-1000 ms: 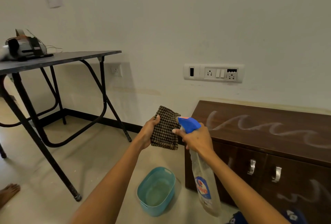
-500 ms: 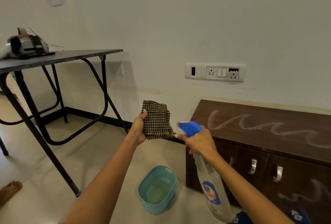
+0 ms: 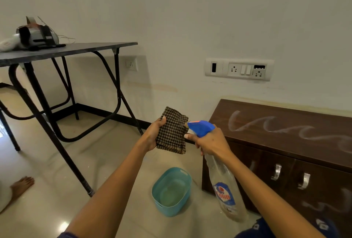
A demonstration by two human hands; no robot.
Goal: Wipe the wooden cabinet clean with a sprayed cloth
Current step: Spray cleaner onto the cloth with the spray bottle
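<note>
The left hand [image 3: 152,135] holds the folded checked cloth [image 3: 172,131] upright against the nozzle of the spray bottle [image 3: 224,176] gripped by the right hand [image 3: 211,141]; the chalk-marked wooden cabinet [image 3: 285,138] lies to the right (nearer the right hand).

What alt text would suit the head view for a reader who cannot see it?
A person's left hand holds up a folded checked cloth while the right hand aims a blue-topped spray bottle at it. To the right stands a dark wooden cabinet with white squiggles on its top and doors; a teal tub sits on the floor.
</note>
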